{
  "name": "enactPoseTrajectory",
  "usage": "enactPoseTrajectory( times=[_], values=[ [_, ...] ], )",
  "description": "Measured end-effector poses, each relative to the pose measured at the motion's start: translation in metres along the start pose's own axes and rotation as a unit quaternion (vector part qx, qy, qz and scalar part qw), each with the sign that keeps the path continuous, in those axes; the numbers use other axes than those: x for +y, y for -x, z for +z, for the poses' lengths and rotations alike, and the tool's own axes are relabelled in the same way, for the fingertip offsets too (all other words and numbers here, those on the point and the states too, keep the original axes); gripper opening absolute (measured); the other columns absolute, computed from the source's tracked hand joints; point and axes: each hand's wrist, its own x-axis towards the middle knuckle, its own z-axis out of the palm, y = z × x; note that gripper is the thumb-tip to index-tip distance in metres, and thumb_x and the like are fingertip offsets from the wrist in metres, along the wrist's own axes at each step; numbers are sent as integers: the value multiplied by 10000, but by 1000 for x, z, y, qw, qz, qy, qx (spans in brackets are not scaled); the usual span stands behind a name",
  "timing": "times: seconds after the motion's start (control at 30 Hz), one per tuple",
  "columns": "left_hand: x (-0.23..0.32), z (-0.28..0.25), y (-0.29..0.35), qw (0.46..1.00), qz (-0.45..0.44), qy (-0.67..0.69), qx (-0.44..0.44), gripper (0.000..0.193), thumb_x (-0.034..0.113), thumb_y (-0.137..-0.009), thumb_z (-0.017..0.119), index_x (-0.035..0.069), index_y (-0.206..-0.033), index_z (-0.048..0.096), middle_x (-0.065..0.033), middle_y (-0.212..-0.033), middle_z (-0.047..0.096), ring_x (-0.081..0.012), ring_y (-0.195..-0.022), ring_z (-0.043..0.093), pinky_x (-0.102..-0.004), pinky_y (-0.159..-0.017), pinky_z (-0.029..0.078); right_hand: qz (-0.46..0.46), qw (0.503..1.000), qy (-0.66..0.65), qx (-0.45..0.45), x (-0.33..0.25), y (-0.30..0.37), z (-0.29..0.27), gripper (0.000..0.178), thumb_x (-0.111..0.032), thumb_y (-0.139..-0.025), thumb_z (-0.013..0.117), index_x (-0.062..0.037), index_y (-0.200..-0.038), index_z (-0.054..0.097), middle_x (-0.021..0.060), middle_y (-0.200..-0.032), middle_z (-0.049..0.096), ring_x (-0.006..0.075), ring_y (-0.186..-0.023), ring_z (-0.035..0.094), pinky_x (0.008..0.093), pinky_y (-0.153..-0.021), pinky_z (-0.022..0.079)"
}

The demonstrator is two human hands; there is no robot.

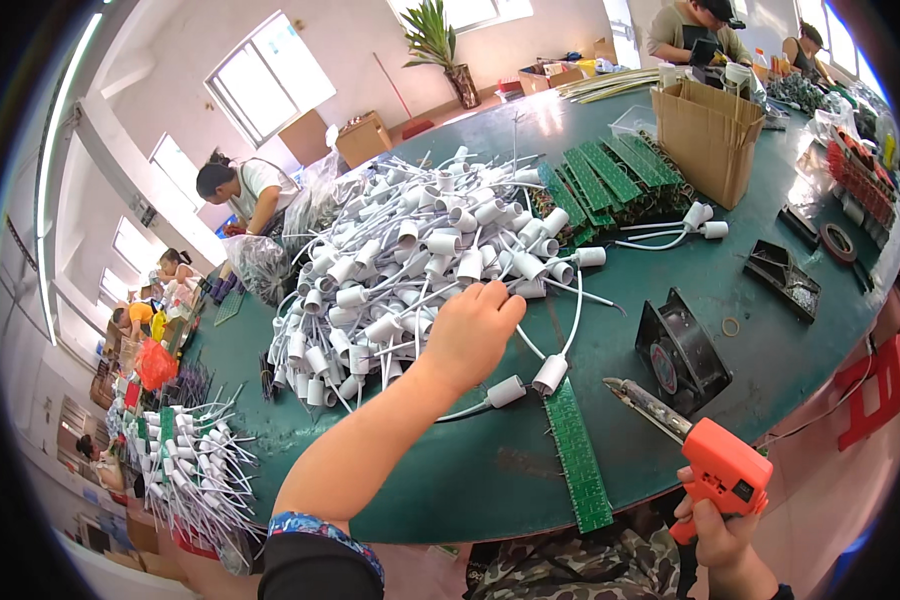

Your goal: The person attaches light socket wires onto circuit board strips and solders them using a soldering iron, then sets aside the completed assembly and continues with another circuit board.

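My left hand reaches across to the near side of a big heap of white lamp sockets with white wires. Its fingers are curled together at the heap; what they hold, if anything, is hidden. In my right hand, low at the right, is an orange soldering gun, its metal tip pointing up and left. A long green circuit board strip lies in front of me. One white socket rests at the strip's far end, with another socket just left of it.
A black fan stands right of the strip. Beyond are stacked green circuit boards, a cardboard box, a black tray and a tape roll. More wired sockets hang at the left edge. Other people work around the table.
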Motion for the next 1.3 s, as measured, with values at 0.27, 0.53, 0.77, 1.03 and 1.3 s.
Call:
enactPoseTrajectory(
  times=[0.27, 0.53, 0.77, 1.03, 1.3],
  values=[
    [-23, 23, -8, 984, -113, 53, -128, 298, 109, -881, 555, 94, -1114, 740, -172, -1085, 705, -363, -1016, 675, -476, -889, 547, 11, 1000, 7, 5, -2, -2, 2, 474, -193, -957, 645, 71, -1326, 507, 192, -1124, 693, 147, -671, 669, 270, -581, 564],
    [-50, -69, 23, 813, -278, 510, 29, 335, -59, -890, 535, -22, -1183, 692, -76, -995, 718, -136, -882, 668, -266, -796, 548, 8, 1000, 11, 10, -5, 1, 0, 470, -213, -961, 652, 63, -1315, 516, 188, -1134, 689, 145, -683, 664, 263, -588, 559],
    [5, -91, 151, 912, -122, 390, -47, 418, -91, -823, 601, 8, -1221, 686, -133, -1140, 709, -243, -1005, 682, -379, -879, 558, -12, 999, 6, -36, -16, -4, 0, 461, -204, -949, 653, 64, -1302, 529, 193, -1132, 687, 144, -674, 661, 265, -584, 558],
    [12, -67, 192, 953, 46, 235, -187, 382, -77, -720, 642, 76, -1057, 735, -156, -1240, 673, -351, -1088, 658, -426, -915, 551, 11, 1000, -11, -23, -23, -3, 11, 386, -150, -945, 642, 77, -1254, 596, 161, -1111, 711, 110, -680, 660, 247, -559, 542],
    [58, -27, 143, 967, -160, 198, -21, 504, 109, -829, 753, 30, -1293, 572, -171, -1250, 620, -376, -1060, 639, -432, -892, 539, 43, 997, -14, -56, -22, 1, 14, 448, -188, -939, 662, 73, -1289, 558, 182, -1125, 698, 132, -676, 657, 267, -602, 559]
  ],
)
